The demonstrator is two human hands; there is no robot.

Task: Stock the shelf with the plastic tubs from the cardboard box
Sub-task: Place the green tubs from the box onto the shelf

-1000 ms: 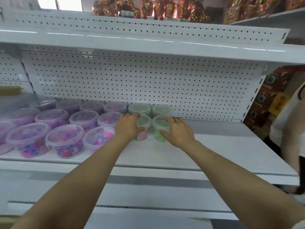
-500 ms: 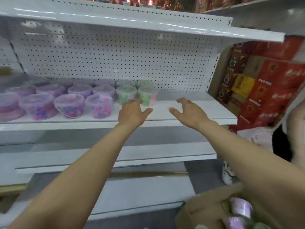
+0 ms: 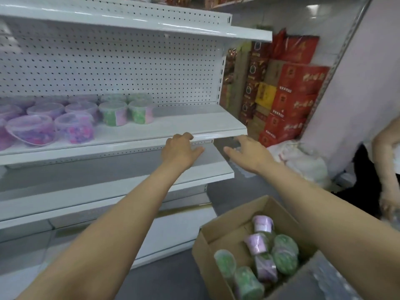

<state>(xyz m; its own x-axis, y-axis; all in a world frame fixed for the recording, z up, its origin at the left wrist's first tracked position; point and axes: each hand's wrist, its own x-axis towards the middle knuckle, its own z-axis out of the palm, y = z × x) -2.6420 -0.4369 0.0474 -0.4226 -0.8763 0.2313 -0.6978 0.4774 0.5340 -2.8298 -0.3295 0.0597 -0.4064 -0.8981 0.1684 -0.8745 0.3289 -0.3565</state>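
Observation:
The white shelf carries rows of clear plastic tubs: pink and purple ones at the left, two green-and-pink ones at the right end of the row. My left hand hangs empty in front of the shelf's front edge, fingers relaxed. Further right, my right hand is also empty, fingers spread, past the shelf's right end. A cardboard box stands open on the floor at the lower right with several green and purple tubs lying inside.
A lower white shelf juts out beneath my hands. Red and yellow cartons are stacked by the wall at the right, with a white bag below them. Another person's arm is at the far right edge.
Both hands let go of the two green tubs on the shelf and drew back, empty, past its front edge. The view swung right and down, bringing the cardboard box into sight.

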